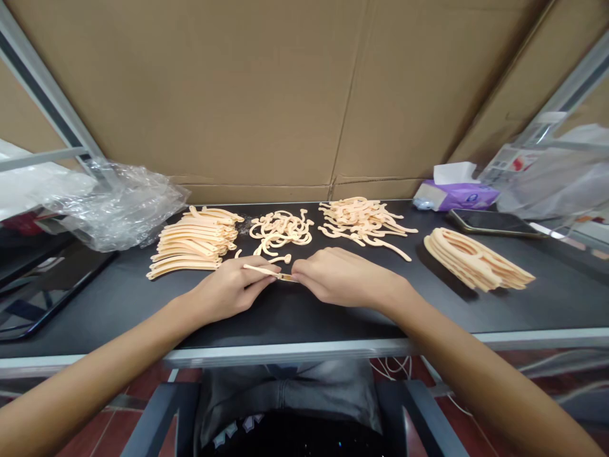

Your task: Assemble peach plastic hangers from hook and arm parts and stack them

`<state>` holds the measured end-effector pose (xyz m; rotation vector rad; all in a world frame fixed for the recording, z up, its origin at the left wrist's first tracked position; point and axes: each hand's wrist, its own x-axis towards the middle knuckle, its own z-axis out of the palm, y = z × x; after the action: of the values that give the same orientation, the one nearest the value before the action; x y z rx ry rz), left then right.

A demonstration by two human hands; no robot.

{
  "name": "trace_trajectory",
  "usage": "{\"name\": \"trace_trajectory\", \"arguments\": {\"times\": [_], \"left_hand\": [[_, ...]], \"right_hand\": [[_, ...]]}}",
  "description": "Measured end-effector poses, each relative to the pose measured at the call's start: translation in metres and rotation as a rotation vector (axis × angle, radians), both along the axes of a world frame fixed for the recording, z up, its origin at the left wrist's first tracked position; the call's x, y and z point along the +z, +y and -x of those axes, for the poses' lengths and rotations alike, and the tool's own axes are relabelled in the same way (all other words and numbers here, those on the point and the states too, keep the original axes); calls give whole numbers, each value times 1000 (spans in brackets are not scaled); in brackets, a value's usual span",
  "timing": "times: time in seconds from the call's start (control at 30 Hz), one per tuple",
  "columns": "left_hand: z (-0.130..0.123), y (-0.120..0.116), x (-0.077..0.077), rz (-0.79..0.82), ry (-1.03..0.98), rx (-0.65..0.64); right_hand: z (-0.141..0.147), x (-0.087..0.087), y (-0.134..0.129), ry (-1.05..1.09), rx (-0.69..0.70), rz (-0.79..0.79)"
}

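Between my two hands, over the front middle of the black table, is a thin cream-coloured plastic piece. My left hand pinches it at the left, and my right hand pinches its right end, so both hands are closed on it. Just behind them lie a loose small hooked piece and a pile of small curved pieces. A stack of long curved strips is left of that pile, and a heap of wavy pieces is to its right.
Stacked cream frames lie at the right, with a phone and a purple tissue pack behind. Crumpled clear plastic and a dark glossy device are at the left. A cardboard wall stands behind the table.
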<state>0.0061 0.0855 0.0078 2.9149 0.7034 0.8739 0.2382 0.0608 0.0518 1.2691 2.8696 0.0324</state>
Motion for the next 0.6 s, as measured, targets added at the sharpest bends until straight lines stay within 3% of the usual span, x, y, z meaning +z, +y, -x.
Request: {"name": "trace_trajectory", "arguments": {"times": [0.6], "left_hand": [[3, 2, -6, -95, 22, 107]], "right_hand": [[5, 0, -2, 2, -13, -13]]}}
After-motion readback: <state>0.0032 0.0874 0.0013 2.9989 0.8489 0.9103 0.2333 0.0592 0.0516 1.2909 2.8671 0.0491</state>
